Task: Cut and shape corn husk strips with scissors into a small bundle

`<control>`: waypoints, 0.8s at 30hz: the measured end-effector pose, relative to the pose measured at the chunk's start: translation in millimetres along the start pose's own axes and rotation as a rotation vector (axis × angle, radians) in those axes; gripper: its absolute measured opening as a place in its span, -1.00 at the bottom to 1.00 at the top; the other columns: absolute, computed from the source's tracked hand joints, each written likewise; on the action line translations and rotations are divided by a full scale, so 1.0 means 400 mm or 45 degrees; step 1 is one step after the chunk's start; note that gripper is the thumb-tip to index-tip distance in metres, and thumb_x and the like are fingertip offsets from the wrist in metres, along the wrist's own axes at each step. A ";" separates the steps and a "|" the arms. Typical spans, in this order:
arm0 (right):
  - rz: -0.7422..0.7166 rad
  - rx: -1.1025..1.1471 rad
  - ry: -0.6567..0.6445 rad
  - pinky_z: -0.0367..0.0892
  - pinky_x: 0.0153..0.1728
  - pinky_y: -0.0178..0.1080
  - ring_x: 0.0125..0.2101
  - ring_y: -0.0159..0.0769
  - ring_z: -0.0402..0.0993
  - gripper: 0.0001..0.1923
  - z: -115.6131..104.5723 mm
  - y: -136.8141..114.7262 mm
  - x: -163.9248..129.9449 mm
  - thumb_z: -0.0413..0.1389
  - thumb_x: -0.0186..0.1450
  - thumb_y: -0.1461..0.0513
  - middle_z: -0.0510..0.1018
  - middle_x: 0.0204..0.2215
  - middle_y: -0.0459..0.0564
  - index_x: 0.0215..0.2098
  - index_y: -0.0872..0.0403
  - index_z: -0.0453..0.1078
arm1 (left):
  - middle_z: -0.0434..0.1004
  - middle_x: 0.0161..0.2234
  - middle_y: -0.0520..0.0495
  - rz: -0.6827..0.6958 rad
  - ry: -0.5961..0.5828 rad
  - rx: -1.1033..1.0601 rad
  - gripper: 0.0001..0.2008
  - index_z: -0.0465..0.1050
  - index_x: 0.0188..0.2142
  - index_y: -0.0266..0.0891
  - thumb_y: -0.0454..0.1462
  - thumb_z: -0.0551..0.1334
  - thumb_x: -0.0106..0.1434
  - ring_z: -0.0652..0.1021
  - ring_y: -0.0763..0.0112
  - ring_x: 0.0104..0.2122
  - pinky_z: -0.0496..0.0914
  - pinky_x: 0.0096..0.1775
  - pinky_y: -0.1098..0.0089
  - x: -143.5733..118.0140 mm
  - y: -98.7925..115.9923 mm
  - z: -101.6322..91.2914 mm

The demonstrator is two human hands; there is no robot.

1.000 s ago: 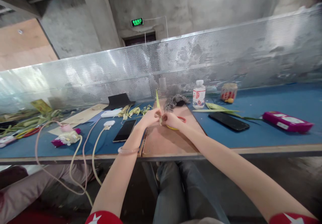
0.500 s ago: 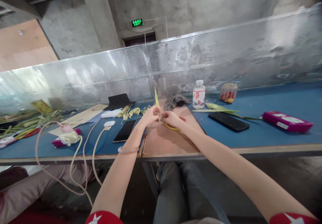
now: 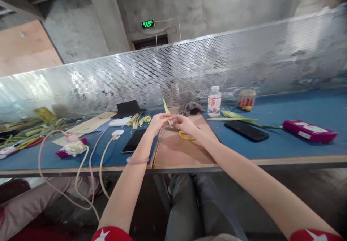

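Over the brown board, my left hand is closed in a pinch on a pale green strip that looks like corn husk. Its pointed tip rises above the fingers and leans left. My right hand meets it from the right, fingertips pinched at the lower part of the strip; the fingers partly hide that end. Under my right hand lie scissors with yellow handles, partly covered. Just behind the hands sits a bundle of grey yarn.
Right of the board are a white bottle, a jar, green husk leaves, a black phone and a purple packet. To the left lie another phone, dried husk pieces and looping cables.
Both hands have risen slightly and shifted a little left. The strip leans further left, and its tip sits lower. More of the yellow scissor handles shows beneath my right hand.
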State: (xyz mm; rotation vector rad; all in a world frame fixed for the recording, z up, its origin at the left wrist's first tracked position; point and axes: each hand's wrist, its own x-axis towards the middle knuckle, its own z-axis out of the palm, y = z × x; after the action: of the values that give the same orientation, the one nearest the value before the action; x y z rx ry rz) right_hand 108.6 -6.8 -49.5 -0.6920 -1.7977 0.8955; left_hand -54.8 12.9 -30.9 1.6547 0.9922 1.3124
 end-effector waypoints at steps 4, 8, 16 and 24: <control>-0.009 0.007 -0.038 0.38 -0.21 -0.25 -0.33 -0.35 0.49 -0.80 -0.006 -0.013 -0.002 0.13 0.10 0.35 0.58 -0.32 0.02 -0.27 0.14 0.44 | 0.60 -0.27 -0.24 -0.048 -0.016 -0.105 -0.69 0.48 -0.23 -0.42 -0.33 0.34 -0.01 0.58 0.30 -0.28 0.43 -0.13 0.25 -0.007 0.009 0.000; -0.019 -0.018 -0.048 0.38 -0.19 -0.21 -0.31 -0.31 0.50 -0.79 -0.012 -0.020 0.000 0.15 0.08 0.34 0.59 -0.29 0.05 -0.27 0.14 0.47 | 0.60 -0.24 -0.25 -0.087 -0.038 -0.185 -0.67 0.49 -0.21 -0.42 -0.37 0.35 -0.03 0.58 0.31 -0.26 0.42 -0.11 0.25 -0.009 0.015 -0.005; -0.072 -0.104 -0.015 0.38 -0.21 -0.23 -0.35 -0.34 0.49 -0.77 -0.021 -0.022 0.008 0.16 0.05 0.35 0.60 -0.34 0.01 -0.28 0.13 0.47 | 0.61 -0.30 -0.21 -0.158 -0.085 -0.257 -0.72 0.51 -0.22 -0.43 -0.42 0.31 0.01 0.58 0.37 -0.31 0.40 -0.06 0.24 -0.011 0.019 -0.013; -0.139 -0.209 0.055 0.33 -0.28 -0.29 -0.39 -0.37 0.44 -0.78 -0.017 -0.020 -0.001 0.06 0.07 0.37 0.57 -0.37 0.00 -0.30 0.15 0.44 | 0.60 -0.26 -0.22 -0.167 -0.097 -0.262 -0.69 0.48 -0.19 -0.41 -0.42 0.31 0.01 0.58 0.36 -0.30 0.41 -0.09 0.24 -0.013 0.020 -0.007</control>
State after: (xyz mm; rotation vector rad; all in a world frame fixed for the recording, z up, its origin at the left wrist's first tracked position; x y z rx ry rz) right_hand 114.5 -10.0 -41.5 -0.7037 -1.8659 0.6616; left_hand -57.7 5.4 -25.2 1.4490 0.8743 1.2124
